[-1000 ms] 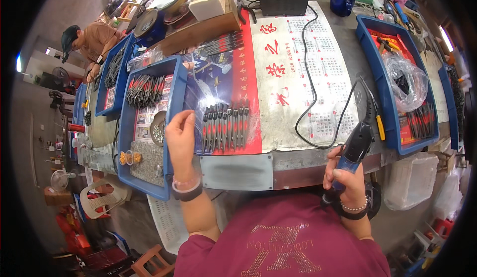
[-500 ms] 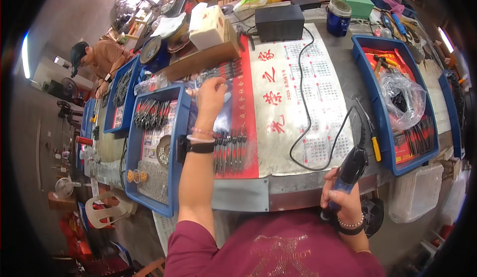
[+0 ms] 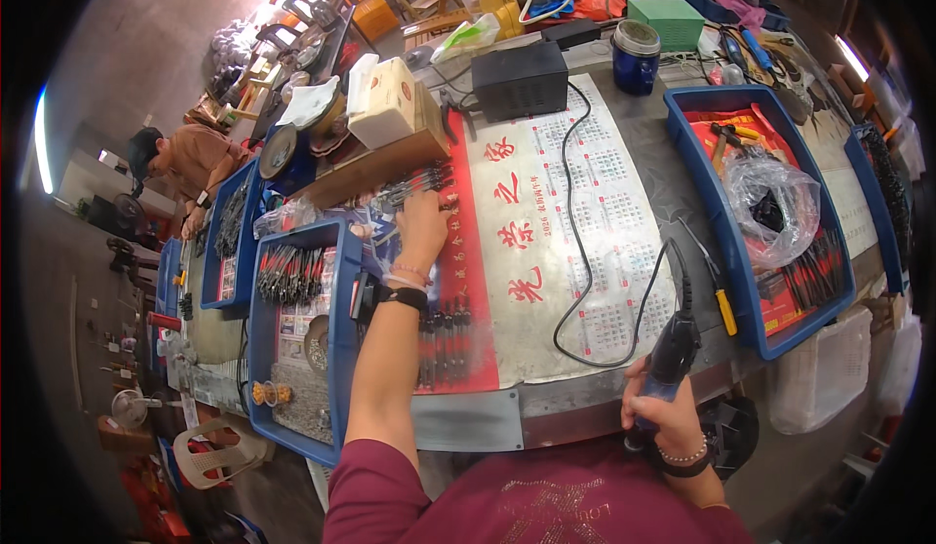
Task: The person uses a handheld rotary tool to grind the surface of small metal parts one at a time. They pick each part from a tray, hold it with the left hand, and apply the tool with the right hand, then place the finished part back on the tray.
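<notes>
In my right hand is a black corded electric screwdriver (image 3: 671, 354), held upright near the table's front edge, my right hand (image 3: 665, 412) wrapped round its lower body. Its cable (image 3: 575, 242) loops over a calendar sheet (image 3: 526, 334) toward a black power box (image 3: 520, 78). My left hand (image 3: 423, 230) reaches away over the table, at a far row of slim black-and-red pieces (image 3: 429, 178); its fingertips are hidden by the back of the hand. A nearer row of similar black-and-red pieces (image 3: 447, 347) lies by my left forearm, on the sheet's red border.
A blue tray (image 3: 343, 339) on the left holds more such pieces, small metal parts and a round dish. On the right, another blue tray (image 3: 759, 295) contains a plastic bag; a yellow-handled screwdriver (image 3: 724, 310) lies beside it. A person (image 3: 190, 159) works at the far left.
My left hand has dropped from above the table onto the far row of pieces. The view has shifted slightly, and my right hand keeps its grip on the electric screwdriver.
</notes>
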`<move>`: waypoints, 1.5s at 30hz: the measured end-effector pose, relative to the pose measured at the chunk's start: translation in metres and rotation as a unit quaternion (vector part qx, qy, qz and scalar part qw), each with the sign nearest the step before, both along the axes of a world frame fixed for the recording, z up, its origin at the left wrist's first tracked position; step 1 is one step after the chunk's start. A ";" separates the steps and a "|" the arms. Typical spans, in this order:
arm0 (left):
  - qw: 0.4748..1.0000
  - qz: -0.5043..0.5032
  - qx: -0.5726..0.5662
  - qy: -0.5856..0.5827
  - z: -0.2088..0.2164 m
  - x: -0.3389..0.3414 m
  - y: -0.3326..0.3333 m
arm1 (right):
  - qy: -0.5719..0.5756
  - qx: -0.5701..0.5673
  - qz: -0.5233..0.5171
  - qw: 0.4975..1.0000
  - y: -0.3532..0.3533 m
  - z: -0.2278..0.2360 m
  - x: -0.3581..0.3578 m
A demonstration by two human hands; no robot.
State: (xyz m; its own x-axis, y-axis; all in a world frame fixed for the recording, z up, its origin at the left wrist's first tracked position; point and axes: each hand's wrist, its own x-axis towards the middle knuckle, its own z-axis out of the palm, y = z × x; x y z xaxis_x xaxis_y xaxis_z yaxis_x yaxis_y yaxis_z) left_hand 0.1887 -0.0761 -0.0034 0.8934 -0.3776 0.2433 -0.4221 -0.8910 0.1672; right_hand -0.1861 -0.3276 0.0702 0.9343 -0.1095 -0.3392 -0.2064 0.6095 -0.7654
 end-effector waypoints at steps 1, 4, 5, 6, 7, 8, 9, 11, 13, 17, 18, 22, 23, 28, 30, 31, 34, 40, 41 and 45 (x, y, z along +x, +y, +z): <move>1.000 0.009 0.005 0.003 0.005 -0.008 -0.003 | 0.004 -0.002 0.010 1.000 0.002 0.000 0.000; 0.997 0.027 -0.068 0.024 0.031 -0.036 -0.013 | 0.001 -0.014 0.029 0.999 0.005 0.002 -0.001; 0.990 0.025 -0.132 0.047 0.043 -0.048 -0.015 | -0.003 -0.019 0.033 0.999 0.006 0.003 -0.002; 0.978 0.024 -0.195 0.070 0.054 -0.063 -0.018 | -0.006 -0.025 0.039 0.999 0.007 0.005 -0.004; 0.961 -0.047 -0.271 0.029 0.065 -0.081 -0.021 | -0.007 -0.030 0.040 0.999 0.009 0.006 -0.005; 0.947 -0.056 -0.308 0.079 0.074 -0.103 -0.024 | -0.008 -0.034 0.043 0.998 0.010 0.007 -0.006; 0.925 -0.073 -0.353 0.118 0.082 -0.126 -0.027 | -0.015 -0.038 0.045 0.998 0.012 0.008 -0.007; 0.868 -0.079 -0.417 0.258 0.093 -0.178 -0.029 | -0.011 -0.041 0.050 0.998 0.016 0.010 -0.009; 0.831 -0.120 -0.438 0.322 0.099 -0.226 -0.028 | -0.018 -0.042 0.054 0.998 0.021 0.011 -0.012; 0.685 -0.059 -0.494 0.532 0.090 -0.296 -0.011 | -0.009 -0.079 0.080 0.994 0.024 0.012 -0.025; 0.668 -0.052 -0.502 0.548 0.085 -0.308 -0.005 | -0.006 -0.086 0.087 0.992 0.024 0.012 -0.029; 0.595 0.009 -0.509 0.622 0.064 -0.352 0.013 | 0.005 -0.112 0.103 0.988 0.028 0.008 -0.040; 0.581 0.008 -0.509 0.635 0.059 -0.359 0.017 | 0.002 -0.119 0.106 0.987 0.029 0.007 -0.042; 0.543 0.017 -0.547 0.637 0.029 -0.388 0.019 | 0.029 -0.155 0.130 0.979 0.039 0.001 -0.048; 0.496 0.047 -0.574 0.650 0.018 -0.395 0.017 | 0.042 -0.170 0.134 0.975 0.042 -0.001 -0.050; 0.471 0.063 -0.587 0.655 0.013 -0.398 0.016 | 0.050 -0.172 0.136 0.974 0.044 -0.002 -0.051; 0.388 0.086 -0.624 0.672 0.001 -0.403 0.014 | 0.065 -0.174 0.140 0.973 0.050 -0.007 -0.052; 0.253 0.117 -0.679 0.679 -0.015 -0.406 0.013 | 0.056 -0.189 0.146 0.969 0.063 -0.014 -0.043; 0.252 0.107 -0.681 0.679 -0.017 -0.406 0.013 | 0.053 -0.195 0.149 0.968 0.065 -0.014 -0.041; 0.217 0.094 -0.704 0.669 -0.022 -0.407 0.011 | 0.051 -0.209 0.157 0.964 0.071 -0.017 -0.029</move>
State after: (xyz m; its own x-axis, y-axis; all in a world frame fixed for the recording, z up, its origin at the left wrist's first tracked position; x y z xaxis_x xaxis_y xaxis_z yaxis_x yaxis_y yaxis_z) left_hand -0.2184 -0.0653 -0.0256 0.4870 -0.6969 -0.5265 0.8664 0.4617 0.1902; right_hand -0.2153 -0.2568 0.0533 0.9082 0.0262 -0.4177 -0.4168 0.1471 -0.8970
